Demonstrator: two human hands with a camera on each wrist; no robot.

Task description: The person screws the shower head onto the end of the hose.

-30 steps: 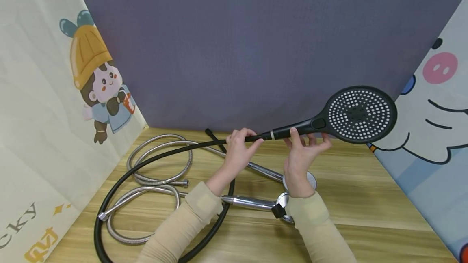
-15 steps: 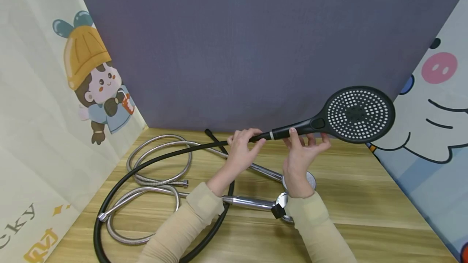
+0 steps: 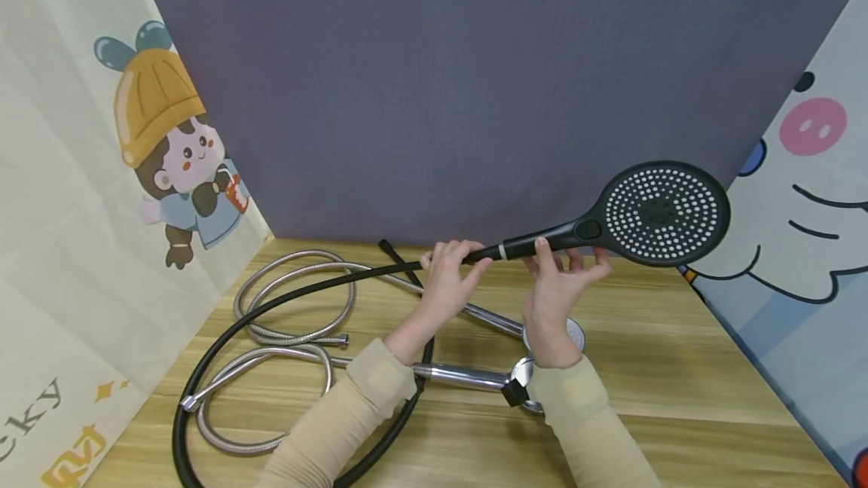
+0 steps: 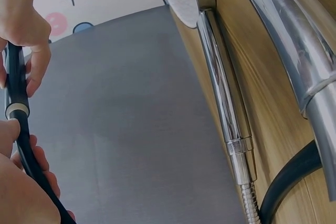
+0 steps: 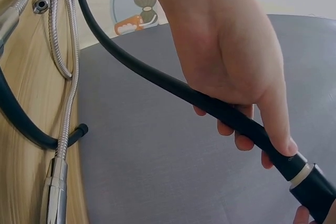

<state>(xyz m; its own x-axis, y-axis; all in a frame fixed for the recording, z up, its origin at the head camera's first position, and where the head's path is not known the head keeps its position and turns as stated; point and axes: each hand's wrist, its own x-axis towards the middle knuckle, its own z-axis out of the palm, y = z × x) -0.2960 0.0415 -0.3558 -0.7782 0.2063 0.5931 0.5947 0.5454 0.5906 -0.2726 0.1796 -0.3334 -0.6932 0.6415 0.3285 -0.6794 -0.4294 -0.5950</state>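
Observation:
A black shower head (image 3: pixel 661 213) with a pale-dotted round face is held up off the table in the head view. My right hand (image 3: pixel 557 296) grips its handle, with the thumb in front and the other fingers behind. Close by, my left hand (image 3: pixel 446 281) pinches the end of a black hose (image 3: pixel 183 398), which lines up with the handle. A narrow pale ring (image 5: pixel 302 173) shows at the joint between them. In the right wrist view, the left thumb lies along the hose's end fitting. Whether the thread is engaged cannot be seen.
Two chrome shower heads, one with its handle (image 3: pixel 468 377) in front and one with its handle (image 3: pixel 493 318) behind, lie on the wooden table (image 3: pixel 678 367). Coiled metal hoses (image 3: pixel 298 338) are at left. The black hose loops among them, its free tip (image 3: pixel 389 248) near the grey wall (image 3: pixel 441 96).
The left fingers have shifted slightly right along the hose, closer to the handle. The shower head has drifted a little left in view; both grips stay the same.

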